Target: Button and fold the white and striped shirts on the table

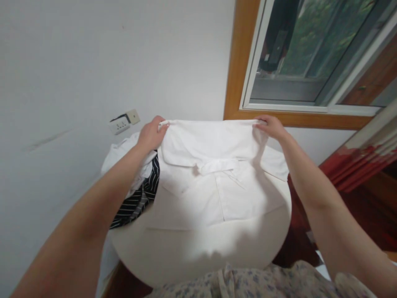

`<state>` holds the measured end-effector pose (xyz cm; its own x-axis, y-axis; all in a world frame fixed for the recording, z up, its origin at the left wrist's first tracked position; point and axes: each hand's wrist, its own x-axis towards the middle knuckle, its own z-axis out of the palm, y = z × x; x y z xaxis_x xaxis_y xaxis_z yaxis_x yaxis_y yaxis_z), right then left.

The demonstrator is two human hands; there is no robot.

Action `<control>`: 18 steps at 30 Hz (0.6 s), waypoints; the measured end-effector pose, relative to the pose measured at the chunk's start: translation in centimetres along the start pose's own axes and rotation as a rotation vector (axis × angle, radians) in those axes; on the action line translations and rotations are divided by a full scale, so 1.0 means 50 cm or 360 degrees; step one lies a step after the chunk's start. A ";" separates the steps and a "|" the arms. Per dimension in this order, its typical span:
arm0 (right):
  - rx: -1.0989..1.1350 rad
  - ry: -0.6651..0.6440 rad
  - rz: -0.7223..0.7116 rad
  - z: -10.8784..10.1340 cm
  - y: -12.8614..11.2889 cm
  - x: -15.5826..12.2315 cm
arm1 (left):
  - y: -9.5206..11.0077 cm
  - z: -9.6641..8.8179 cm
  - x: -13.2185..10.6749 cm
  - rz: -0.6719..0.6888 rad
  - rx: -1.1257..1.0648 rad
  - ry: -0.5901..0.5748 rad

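Note:
A white collared shirt (214, 174) lies spread on a round white table (198, 252). My left hand (151, 134) pinches the shirt's far left edge, fingers closed on the fabric. My right hand (270, 126) grips the far right edge in the same way. The stretched edge between both hands is lifted slightly above the table. A black and white striped garment (139, 200) lies under my left forearm, beside more white cloth (124, 153) at the table's left.
A white wall with a power socket (124, 122) stands behind the table. A wood-framed window (310, 62) is at the upper right. Red curtain fabric (356, 165) hangs at the right. My flowered clothing (248, 281) shows at the bottom.

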<state>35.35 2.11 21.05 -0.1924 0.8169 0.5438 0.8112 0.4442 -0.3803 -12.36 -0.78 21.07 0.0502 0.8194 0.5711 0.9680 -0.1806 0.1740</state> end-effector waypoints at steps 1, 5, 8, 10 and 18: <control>-0.0017 0.0002 0.0044 0.034 0.008 0.027 | -0.004 0.030 0.018 -0.0056 0.0073 -0.0068; -0.0208 0.0021 0.0209 0.170 0.016 0.055 | 0.006 0.138 0.021 -0.0086 0.0368 -0.0117; -0.0243 0.0018 0.0143 0.254 -0.004 0.016 | 0.045 0.207 -0.030 0.0176 0.0297 -0.0165; -0.0214 -0.0098 0.0033 0.300 -0.026 -0.024 | 0.075 0.248 -0.072 0.0386 0.0132 -0.0235; -0.0396 -0.0945 -0.0081 0.373 -0.083 -0.169 | 0.080 0.339 -0.186 0.0376 0.0000 -0.0774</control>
<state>23.30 0.20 4.10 -0.4489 0.8933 0.0228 0.8831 0.4474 -0.1412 -4.78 0.10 2.88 0.3745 0.9138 0.1572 0.9166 -0.3904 0.0861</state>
